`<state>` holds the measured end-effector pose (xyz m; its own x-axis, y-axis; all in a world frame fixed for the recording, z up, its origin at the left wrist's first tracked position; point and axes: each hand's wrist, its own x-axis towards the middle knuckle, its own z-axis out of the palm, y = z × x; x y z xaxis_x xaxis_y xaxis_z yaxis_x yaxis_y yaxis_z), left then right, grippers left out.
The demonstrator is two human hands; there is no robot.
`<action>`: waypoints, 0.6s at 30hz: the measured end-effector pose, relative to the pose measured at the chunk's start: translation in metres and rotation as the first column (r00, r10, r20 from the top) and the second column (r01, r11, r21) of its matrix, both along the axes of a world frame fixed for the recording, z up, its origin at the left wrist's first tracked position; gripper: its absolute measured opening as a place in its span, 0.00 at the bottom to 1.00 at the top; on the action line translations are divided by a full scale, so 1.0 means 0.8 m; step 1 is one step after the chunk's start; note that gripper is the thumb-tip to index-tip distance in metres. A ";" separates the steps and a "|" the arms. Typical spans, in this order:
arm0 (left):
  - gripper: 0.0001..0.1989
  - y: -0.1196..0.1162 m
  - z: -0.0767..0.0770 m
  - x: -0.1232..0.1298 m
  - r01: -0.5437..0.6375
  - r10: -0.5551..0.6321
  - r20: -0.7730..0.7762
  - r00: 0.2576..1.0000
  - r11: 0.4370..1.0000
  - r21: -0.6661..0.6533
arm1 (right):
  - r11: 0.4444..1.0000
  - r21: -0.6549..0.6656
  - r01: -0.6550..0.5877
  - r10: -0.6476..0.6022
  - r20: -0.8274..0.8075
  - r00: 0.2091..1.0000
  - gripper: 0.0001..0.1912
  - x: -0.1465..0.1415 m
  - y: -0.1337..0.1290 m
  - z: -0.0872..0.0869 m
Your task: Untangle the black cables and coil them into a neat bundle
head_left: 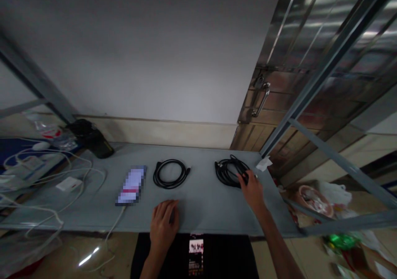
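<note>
Two coils of black cable lie on the grey tabletop (pixel 204 213). The left coil (pixel 170 185) is a neat ring with both plug ends showing, and no hand touches it. My right hand (pixel 252 189) has its fingers on the right edge of the thicker right coil (pixel 223 177), with thumb and fingers closed round some of its strands. Below the left coil, my left hand (pixel 164 222) rests near the table's front edge with its fingers curled together; nothing shows in it. A phone with a lit, blurred screen (pixel 131 186) lies left of the coils.
White cables and a white charger (pixel 69 184) spread over the left side. A black bottle (pixel 93 140) and a clear plastic bottle (pixel 52 131) are at the back left. Crumpled tissue (pixel 264 163) lies at the right edge. Metal posts rise at both ends.
</note>
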<state>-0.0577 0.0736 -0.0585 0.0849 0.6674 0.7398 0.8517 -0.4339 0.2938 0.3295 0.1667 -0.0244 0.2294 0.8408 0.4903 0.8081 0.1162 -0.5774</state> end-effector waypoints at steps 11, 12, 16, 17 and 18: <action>0.10 -0.002 0.004 -0.002 0.064 -0.056 0.131 0.990 0.996 -0.058 | 0.997 0.072 0.012 0.041 -0.692 0.721 0.29 -0.029 -0.081 0.145; 0.09 -0.004 0.008 -0.002 0.090 -0.068 0.202 0.977 0.991 -0.100 | 0.998 0.060 -0.034 0.068 -0.742 0.667 0.28 -0.041 -0.094 0.142; 0.17 -0.025 0.038 0.003 0.134 0.052 0.504 0.862 0.935 -0.328 | 0.981 0.006 -0.194 0.104 -0.860 0.500 0.29 -0.094 -0.142 0.108; 0.19 -0.033 0.048 0.008 0.151 0.088 0.547 0.833 0.913 -0.378 | 0.973 -0.033 -0.228 0.080 -0.879 0.470 0.28 -0.107 -0.153 0.098; 0.20 -0.041 0.058 0.014 0.190 0.103 0.579 0.809 0.887 -0.422 | 0.967 -0.069 -0.244 0.050 -0.893 0.448 0.28 -0.121 -0.163 0.089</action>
<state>-0.0469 0.0407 -0.0125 -0.2165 0.9342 0.2836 0.4432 -0.1648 0.8811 0.2331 0.0365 0.0467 0.3192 0.9467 -0.0439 -0.1626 0.0091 -0.9866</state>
